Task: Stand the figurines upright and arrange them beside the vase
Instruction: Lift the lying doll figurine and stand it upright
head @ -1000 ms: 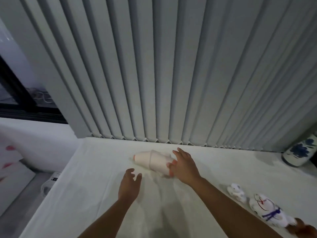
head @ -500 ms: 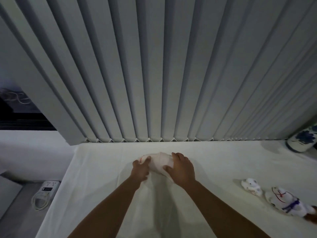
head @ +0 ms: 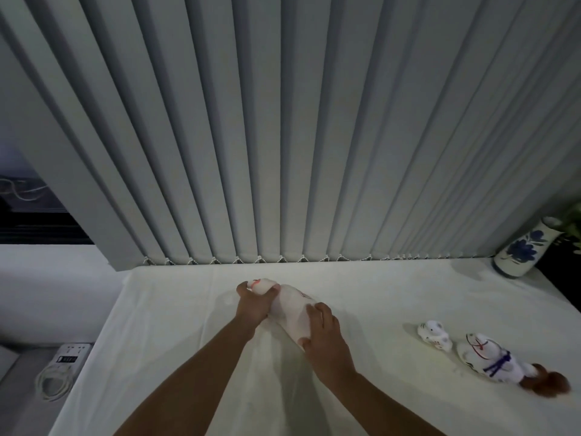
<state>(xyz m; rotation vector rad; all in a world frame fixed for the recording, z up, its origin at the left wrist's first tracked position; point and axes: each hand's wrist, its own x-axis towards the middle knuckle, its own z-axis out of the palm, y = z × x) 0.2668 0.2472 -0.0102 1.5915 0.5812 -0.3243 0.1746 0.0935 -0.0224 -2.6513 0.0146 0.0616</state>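
A large white figurine (head: 290, 306) with red marks lies tilted on the white cloth near the middle of the table. My left hand (head: 254, 303) grips its far, narrow end. My right hand (head: 323, 335) holds its near, wide end. At the right, a small white figurine (head: 435, 334) lies on its side. Beside it a bigger white figurine (head: 490, 360) with a blue ribbon and a brown tail also lies down. The blue-flowered white vase (head: 523, 251) stands at the far right corner, well apart from both hands.
Grey vertical blinds (head: 283, 136) hang along the table's far edge. The white tablecloth (head: 163, 341) ends at the left, where a power strip with a coiled cable (head: 59, 369) lies lower down. Green leaves (head: 573, 221) show beside the vase.
My left hand came onto the figurine's narrow end and both hands now hold it. My right hand slid to its near end, and the figurine turned more lengthwise toward me.
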